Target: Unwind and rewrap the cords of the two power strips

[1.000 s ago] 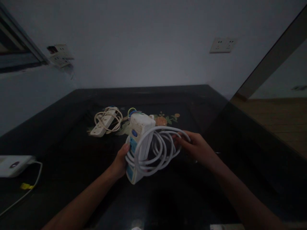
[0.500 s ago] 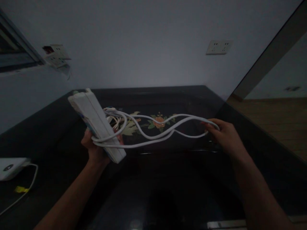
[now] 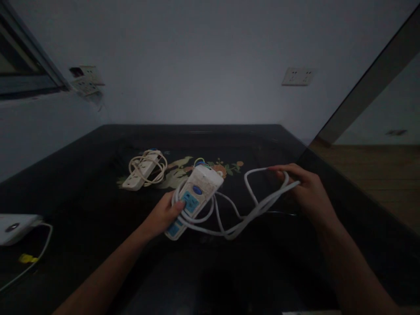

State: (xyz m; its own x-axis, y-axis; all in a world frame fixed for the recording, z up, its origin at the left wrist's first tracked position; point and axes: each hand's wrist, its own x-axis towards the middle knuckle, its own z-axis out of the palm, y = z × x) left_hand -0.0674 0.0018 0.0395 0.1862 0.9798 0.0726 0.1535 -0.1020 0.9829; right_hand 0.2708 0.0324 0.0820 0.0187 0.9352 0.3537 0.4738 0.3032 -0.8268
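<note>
My left hand [image 3: 163,213] grips a white power strip [image 3: 193,197] with blue sockets, held low over the dark table [image 3: 229,262] and pointing away from me. Its white cable [image 3: 236,218] loops around the strip and runs right in slack strands to my right hand [image 3: 306,190], whose fingers are closed on the cable's far loops. The two hands are well apart, with the cable sagging between them.
A second white power strip [image 3: 142,168] wrapped in its own cord lies farther back on the left. A white device [image 3: 15,227] with a cable sits at the left edge. Wall sockets [image 3: 297,76] are on the back wall. A painted flower pattern [image 3: 226,167] marks the table's middle.
My left hand has brought the power strip from up on the left down to the middle. The stretched cable has gone slack. My right hand stayed on the right, holding the loops.
</note>
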